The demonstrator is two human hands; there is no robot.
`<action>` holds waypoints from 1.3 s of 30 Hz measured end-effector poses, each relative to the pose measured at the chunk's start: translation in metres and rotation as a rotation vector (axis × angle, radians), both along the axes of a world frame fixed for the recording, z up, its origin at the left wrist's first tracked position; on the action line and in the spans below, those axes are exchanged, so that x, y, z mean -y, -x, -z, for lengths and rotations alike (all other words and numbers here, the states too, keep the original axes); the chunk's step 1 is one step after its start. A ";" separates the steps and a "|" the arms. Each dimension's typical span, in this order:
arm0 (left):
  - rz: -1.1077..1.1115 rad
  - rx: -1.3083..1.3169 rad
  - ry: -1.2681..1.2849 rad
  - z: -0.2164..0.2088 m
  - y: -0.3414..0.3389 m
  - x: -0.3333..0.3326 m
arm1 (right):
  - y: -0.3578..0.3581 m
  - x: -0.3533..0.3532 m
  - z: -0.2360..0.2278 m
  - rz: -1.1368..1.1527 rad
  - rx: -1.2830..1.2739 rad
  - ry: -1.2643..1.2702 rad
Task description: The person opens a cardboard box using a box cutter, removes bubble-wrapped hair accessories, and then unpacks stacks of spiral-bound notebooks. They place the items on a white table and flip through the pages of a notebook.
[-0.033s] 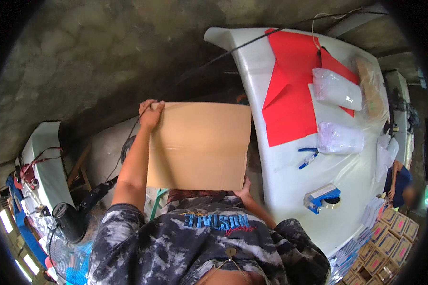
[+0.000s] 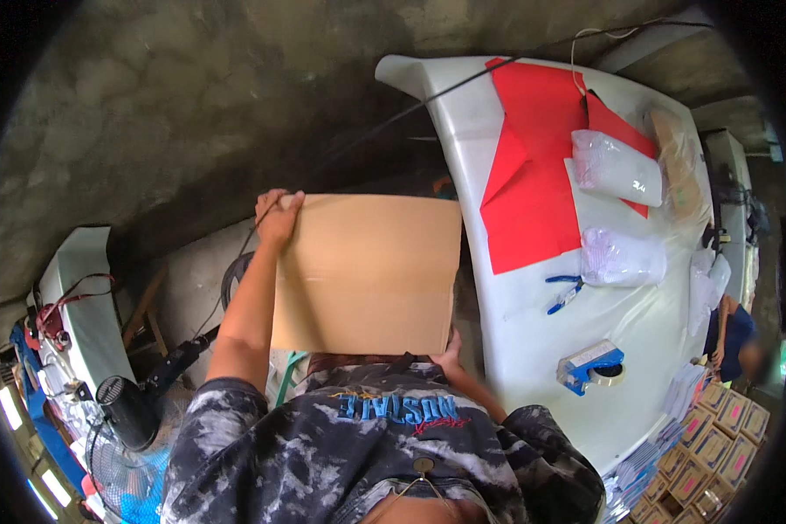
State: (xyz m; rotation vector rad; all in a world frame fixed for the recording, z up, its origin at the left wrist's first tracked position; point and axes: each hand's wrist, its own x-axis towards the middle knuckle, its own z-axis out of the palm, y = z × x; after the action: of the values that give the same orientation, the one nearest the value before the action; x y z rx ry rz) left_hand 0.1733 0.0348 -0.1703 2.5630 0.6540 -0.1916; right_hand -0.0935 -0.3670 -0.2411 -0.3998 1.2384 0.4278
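Just beyond the person's waist, left of the white-covered counter (image 2: 520, 341), lay the brown cardboard piece (image 2: 367, 279), its broad face turned up between the two hands. The left hand (image 2: 278, 220) was closed over its far left corner. The right hand (image 2: 448, 354) was against its near right corner; the cardboard hid some of those fingers, so I could not tell how firmly they closed. Whether it was a single panel or a flattened box could not be told.

It looked light for its breadth and fairly stiff, though a faint line across its middle seemed the likeliest place to bend. The plain surface probably gave fair grip, while the corners might have crushed under a hard pinch. Opposite edges, held well apart, appeared the best places to take hold.

To the right, on the counter, lay a red sheet (image 2: 533, 205), a blue clamp-like tool (image 2: 565, 294) and a blue tape dispenser (image 2: 589, 367).
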 end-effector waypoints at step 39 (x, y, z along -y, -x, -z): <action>-0.185 0.153 0.057 -0.008 0.062 0.031 | -0.026 0.077 0.043 0.074 0.144 0.025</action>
State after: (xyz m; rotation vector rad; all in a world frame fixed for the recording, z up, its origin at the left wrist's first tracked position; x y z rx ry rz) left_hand 0.1108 0.0041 -0.1619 2.4175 0.8084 0.0471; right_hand -0.0675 -0.4443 -0.2836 -0.3978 1.1156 0.3156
